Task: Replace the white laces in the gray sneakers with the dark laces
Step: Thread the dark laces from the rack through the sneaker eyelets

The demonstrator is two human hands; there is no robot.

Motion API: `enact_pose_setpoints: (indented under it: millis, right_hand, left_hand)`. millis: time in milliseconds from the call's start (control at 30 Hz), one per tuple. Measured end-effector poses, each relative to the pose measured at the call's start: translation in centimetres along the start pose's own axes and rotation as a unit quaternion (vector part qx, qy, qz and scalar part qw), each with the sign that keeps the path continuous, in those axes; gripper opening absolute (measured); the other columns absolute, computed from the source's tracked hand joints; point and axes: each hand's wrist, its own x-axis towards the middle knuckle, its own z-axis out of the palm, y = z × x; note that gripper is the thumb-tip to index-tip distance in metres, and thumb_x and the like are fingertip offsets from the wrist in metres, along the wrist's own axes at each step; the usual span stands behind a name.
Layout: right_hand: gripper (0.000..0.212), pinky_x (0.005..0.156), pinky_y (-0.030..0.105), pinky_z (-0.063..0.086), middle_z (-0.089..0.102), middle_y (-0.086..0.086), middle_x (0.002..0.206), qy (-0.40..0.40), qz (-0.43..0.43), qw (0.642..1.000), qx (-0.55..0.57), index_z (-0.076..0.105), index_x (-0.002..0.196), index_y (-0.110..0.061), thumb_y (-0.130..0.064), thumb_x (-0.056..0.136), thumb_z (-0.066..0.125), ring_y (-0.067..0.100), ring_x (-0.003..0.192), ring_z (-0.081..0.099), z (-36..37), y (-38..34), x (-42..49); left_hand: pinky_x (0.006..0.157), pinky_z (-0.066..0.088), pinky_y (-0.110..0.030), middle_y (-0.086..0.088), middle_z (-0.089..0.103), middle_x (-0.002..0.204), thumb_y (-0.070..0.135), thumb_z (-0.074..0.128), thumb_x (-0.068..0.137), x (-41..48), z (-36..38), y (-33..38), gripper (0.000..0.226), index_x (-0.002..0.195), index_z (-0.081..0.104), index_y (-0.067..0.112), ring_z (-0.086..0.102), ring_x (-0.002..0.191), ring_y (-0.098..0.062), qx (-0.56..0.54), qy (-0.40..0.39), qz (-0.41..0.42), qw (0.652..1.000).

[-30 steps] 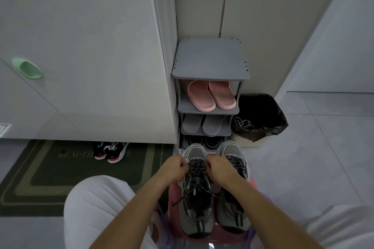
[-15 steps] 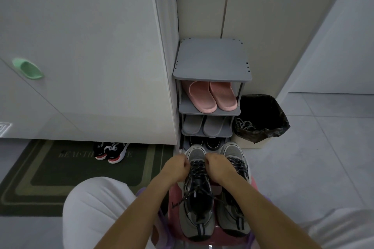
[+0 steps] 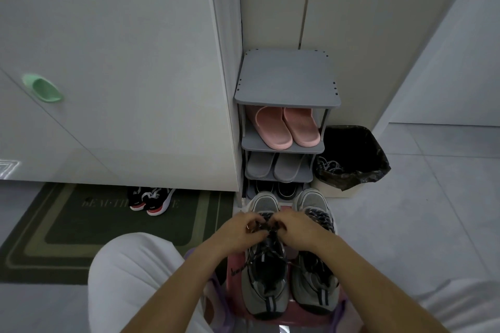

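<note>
Two gray sneakers stand side by side on a pink stool [image 3: 286,319] in front of me, toes pointing away. The left sneaker [image 3: 266,278] carries a dark lace [image 3: 266,224] over its tongue. My left hand [image 3: 240,230] and my right hand [image 3: 296,227] meet above that sneaker's upper eyelets, each pinching a part of the dark lace. The right sneaker [image 3: 315,281] is laced dark too and stands untouched. White laces [image 3: 328,166] lie in the bin to the right.
A gray shoe rack [image 3: 286,81] with pink slippers [image 3: 286,127] and gray slippers stands just beyond the stool. A black-lined bin [image 3: 351,157] sits to its right. Black-and-red sneakers [image 3: 151,199] rest on a green doormat [image 3: 67,227] at the left. My white-clad knee [image 3: 130,273] is at the lower left.
Both hands have drawn closer together over the left sneaker's lacing, their fingertips now nearly touching around the dark lace. The sneakers have stayed in place.
</note>
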Motion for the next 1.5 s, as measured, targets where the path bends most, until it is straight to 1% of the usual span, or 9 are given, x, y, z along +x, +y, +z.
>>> enact_pose_setpoints:
  millis: [400,567,767,1033,1133,1200,1300,1400,1500]
  right_hand:
    - [0.041,0.097,0.027,0.036,0.053,0.007,0.129,0.029,0.003,1.0,-0.005,0.055,0.126,-0.022,-0.006,0.094,0.036,0.022,0.119,0.047,-0.7,0.6,-1.4]
    - [0.036,0.092,0.027,0.039,0.056,0.004,0.12,0.043,-0.032,0.998,0.014,0.059,0.117,-0.022,-0.006,0.094,0.037,0.021,0.112,0.051,-0.5,0.7,-2.0]
    - [0.039,0.099,0.035,0.041,0.052,0.004,0.127,0.004,-0.017,0.999,-0.049,0.054,0.124,-0.027,-0.011,0.093,0.039,0.023,0.119,0.048,-0.1,0.3,-1.7]
    - [0.033,0.097,0.03,0.039,0.058,0.0,0.12,0.058,-0.018,0.998,-0.02,0.057,0.12,-0.022,-0.013,0.093,0.041,0.018,0.113,0.05,0.1,0.6,-2.5]
    - [0.013,0.085,0.026,0.044,0.062,0.0,0.1,0.109,-0.021,0.994,-0.008,0.058,0.097,-0.017,-0.022,0.091,0.048,0.016,0.097,0.055,0.0,0.1,-3.6]
    - [0.019,0.081,0.029,0.045,0.061,-0.001,0.095,0.066,0.005,0.997,-0.049,0.057,0.088,-0.02,-0.039,0.088,0.054,0.017,0.095,0.057,0.1,-0.5,-4.5]
    - [0.029,0.084,0.031,0.044,0.06,0.002,0.109,0.027,0.041,0.991,-0.123,0.058,0.099,-0.018,-0.045,0.087,0.054,0.021,0.104,0.055,1.2,-1.3,-5.3]
    - [0.022,0.083,0.031,0.045,0.061,0.002,0.105,0.05,0.05,0.994,-0.083,0.06,0.096,-0.018,-0.038,0.089,0.055,0.019,0.101,0.056,1.7,-1.5,-5.6]
    - [0.017,0.068,0.025,0.049,0.061,-0.003,0.078,0.054,0.072,0.992,0.091,0.057,0.073,-0.019,-0.028,0.085,0.063,0.009,0.069,0.059,1.6,-1.4,-5.4]
  left_hand:
    - [0.069,0.041,-0.021,0.006,0.049,0.092,0.043,0.06,0.085,-1.0,-0.8,0.1,0.032,0.115,0.052,0.036,0.051,0.079,-0.006,0.033,-0.005,0.004,0.999]
    - [0.071,0.043,-0.023,0.005,0.048,0.093,0.042,0.065,0.083,-1.5,-1.0,-0.7,0.021,0.099,0.052,0.04,0.05,0.076,-0.007,-0.012,0.008,0.048,0.999]
    - [0.066,0.04,-0.018,0.007,0.05,0.093,0.045,0.066,0.08,-1.5,-1.0,0.1,0.035,0.112,0.054,0.036,0.048,0.073,-0.001,0.047,-0.017,0.027,0.998]
    - [0.067,0.043,-0.025,0.007,0.053,0.082,0.052,0.066,0.077,-2.5,-1.3,0.1,0.046,0.116,0.048,0.036,0.053,0.074,-0.009,0.044,-0.005,0.001,0.999]
    - [0.064,0.042,-0.023,0.005,0.059,0.082,0.056,0.07,0.072,-3.8,-0.9,-0.3,0.05,0.104,0.052,0.022,0.055,0.072,-0.008,0.048,-0.02,-0.057,0.997]
    - [0.059,0.039,-0.021,0.006,0.057,0.075,0.055,0.068,0.075,-4.6,-0.3,-1.0,0.041,0.086,0.06,0.016,0.054,0.069,-0.008,0.094,-0.072,-0.07,0.991]
    - [0.054,0.034,-0.018,0.011,0.05,0.066,0.048,0.062,0.083,-5.4,0.6,-1.0,0.029,0.071,0.055,0.023,0.049,0.063,-0.005,0.126,-0.092,-0.059,0.986]
    - [0.056,0.034,-0.022,0.01,0.046,0.062,0.039,0.06,0.087,-5.5,0.6,0.2,0.032,0.062,0.046,0.026,0.047,0.061,-0.008,0.141,-0.046,-0.036,0.988]
    - [0.061,0.046,-0.024,0.012,0.059,0.062,0.028,0.062,0.088,-5.6,0.6,2.0,0.023,0.068,0.054,0.021,0.059,0.061,-0.006,0.012,0.027,-0.045,0.999]
